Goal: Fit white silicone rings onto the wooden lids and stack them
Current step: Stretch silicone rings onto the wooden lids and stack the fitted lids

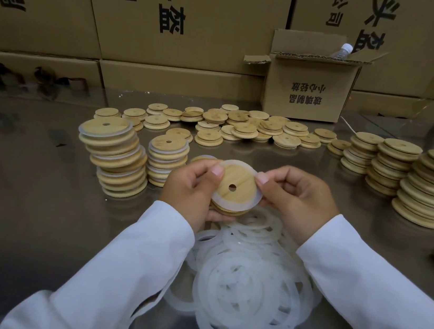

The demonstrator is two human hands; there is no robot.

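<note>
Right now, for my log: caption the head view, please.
A left hand and right hand fit a white silicone ring onto a wooden lid above loose rings, beside ringed stacks.

This is a packing or assembly workroom in a warehouse-like space. Large brown cartons (174, 15) printed with bold black characters are stacked like a wall across the whole top of the frame. A smaller open carton (308, 90), with a plastic bottle (342, 50) sticking out, sits at upper right on a shiny steel counter (27, 194). The counter carries goods in bulk: loose wooden lids (242, 129) scattered across the middle, bare lid stacks (427, 189) at right, ringed lid stacks (117, 159) at left centre, and a heap of white silicone rings (246, 287) at bottom centre. White work sleeves (113, 275) reach in from the bottom edge.
</note>
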